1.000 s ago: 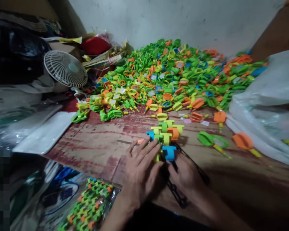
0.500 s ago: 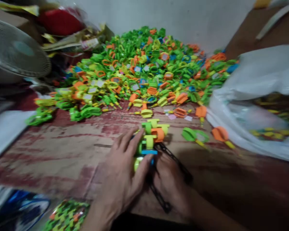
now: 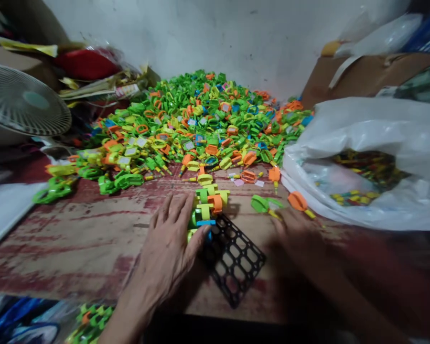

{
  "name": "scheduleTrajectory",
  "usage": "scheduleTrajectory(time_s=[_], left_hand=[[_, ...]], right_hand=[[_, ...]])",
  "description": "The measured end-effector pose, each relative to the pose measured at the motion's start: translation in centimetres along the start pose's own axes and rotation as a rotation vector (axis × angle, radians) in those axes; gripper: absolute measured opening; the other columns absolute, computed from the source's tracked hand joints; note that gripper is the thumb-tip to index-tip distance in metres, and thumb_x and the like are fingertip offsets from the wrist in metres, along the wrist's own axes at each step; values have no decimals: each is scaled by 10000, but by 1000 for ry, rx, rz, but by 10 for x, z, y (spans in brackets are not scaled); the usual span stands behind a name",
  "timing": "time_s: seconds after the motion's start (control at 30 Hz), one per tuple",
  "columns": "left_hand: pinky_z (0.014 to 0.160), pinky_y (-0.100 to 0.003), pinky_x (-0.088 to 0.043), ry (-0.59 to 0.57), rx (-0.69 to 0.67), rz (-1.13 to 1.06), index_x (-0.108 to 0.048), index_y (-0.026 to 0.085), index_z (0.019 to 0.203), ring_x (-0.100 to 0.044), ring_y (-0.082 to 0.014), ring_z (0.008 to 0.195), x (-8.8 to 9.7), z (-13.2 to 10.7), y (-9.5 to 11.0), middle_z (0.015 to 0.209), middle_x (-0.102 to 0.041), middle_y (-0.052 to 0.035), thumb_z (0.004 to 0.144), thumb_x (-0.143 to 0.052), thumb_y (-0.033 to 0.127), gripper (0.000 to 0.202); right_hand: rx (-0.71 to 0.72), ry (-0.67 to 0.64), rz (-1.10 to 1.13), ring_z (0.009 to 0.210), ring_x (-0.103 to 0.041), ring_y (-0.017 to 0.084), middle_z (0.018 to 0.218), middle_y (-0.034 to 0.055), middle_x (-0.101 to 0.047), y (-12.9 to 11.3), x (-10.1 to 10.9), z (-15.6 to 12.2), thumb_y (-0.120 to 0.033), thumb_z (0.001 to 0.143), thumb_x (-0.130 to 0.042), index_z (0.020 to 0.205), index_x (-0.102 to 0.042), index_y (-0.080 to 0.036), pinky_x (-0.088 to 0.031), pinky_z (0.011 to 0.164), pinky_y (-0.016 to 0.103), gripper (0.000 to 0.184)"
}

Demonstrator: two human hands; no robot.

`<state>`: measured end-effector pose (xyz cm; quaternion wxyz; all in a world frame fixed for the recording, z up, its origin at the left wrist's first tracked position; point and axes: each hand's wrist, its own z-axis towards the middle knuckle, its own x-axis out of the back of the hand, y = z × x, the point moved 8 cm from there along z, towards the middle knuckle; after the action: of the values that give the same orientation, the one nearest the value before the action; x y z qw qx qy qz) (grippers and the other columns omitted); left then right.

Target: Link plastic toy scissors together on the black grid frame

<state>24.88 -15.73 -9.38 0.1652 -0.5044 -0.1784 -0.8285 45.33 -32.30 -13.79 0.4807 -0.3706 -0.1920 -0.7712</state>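
My left hand (image 3: 174, 239) grips a black plastic grid rack (image 3: 241, 255), its thumb pressed on a blue piece at the edge. Coloured plastic pieces (image 3: 205, 210), green, yellow, orange and blue, sit in the rack's far end, partly covered by my fingers. The near part of the grid shows open holes. My right hand (image 3: 301, 236) is smeared by motion, its fingertips at the yellow tip of a green loop-shaped piece (image 3: 260, 204); whether they touch it I cannot tell. Just beyond that hand lies an orange piece with a yellow tip (image 3: 297, 200).
A big heap of similar coloured pieces (image 3: 200, 124) rises against the wall. At the right stands an open white sack (image 3: 361, 119) holding small yellow and dark parts. A fan (image 3: 25, 100) is at the left. Filled racks (image 3: 93, 320) lie low at the front left.
My right hand has left the underside of the rack and moved right to the loose green piece. The rack now lies tilted with its grid in sight, still in my left hand. The view has shifted.
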Motion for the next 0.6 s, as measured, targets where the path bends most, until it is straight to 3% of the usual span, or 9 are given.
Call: scheduleTrajectory(time_s=[0.07, 0.17, 0.27, 0.4, 0.5, 0.6], left_hand=[[1129, -585, -381, -46, 14, -18, -348, 155, 1516, -259, -380, 1478, 6, 4, 1, 1554, -419, -120, 1017, -264, 580, 660], [1168, -592, -330, -57, 4, -12, -347, 144, 1517, -181, -351, 1511, 22, 12, 9, 1590, -360, -111, 1015, -268, 584, 672], [1199, -574, -288, -104, -40, 7, -351, 136, 1515, -171, -320, 1519, 25, 19, 19, 1605, -331, -102, 1023, -294, 533, 634], [1198, -533, -319, -253, -74, -29, -373, 192, 1508, -277, -266, 1493, 7, 18, 21, 1609, -328, -68, 1049, -261, 425, 527], [1184, -524, -350, -247, -71, -63, -313, 218, 1538, -274, -255, 1494, 0, 15, 19, 1625, -293, -57, 1052, -231, 442, 541], [1184, -520, -349, -231, -66, -67, -324, 182, 1531, -287, -255, 1488, -3, 13, 19, 1618, -307, -73, 1052, -206, 454, 563]], right_hand=[[35, 45, -58, 784, -613, 258, 814, 105, -644, 13, -10, -4, -242, 979, -399, 892, -625, -162, -470, 674, 350, 255], [28, 0, 0, 829, -614, 267, 813, 116, -636, 16, -23, -5, -193, 958, -347, 917, -613, -165, -464, 699, 350, 271], [-139, -110, 118, 705, -601, 237, 757, 75, -628, 9, -24, 0, -232, 908, -409, 891, -580, -202, -427, 608, 318, 175], [-283, -234, 323, 544, -588, 208, 656, 42, -642, -27, -20, 2, -316, 878, -504, 899, -623, -207, -386, 519, 293, 163], [-248, -285, 584, 615, -665, 203, 689, 52, -702, -64, -20, 2, -313, 898, -511, 804, -667, -210, -467, 594, 282, 209], [-248, -310, 786, 700, -702, 181, 763, 38, -744, -85, -23, 2, -296, 885, -543, 802, -704, -220, -512, 657, 252, 197]])
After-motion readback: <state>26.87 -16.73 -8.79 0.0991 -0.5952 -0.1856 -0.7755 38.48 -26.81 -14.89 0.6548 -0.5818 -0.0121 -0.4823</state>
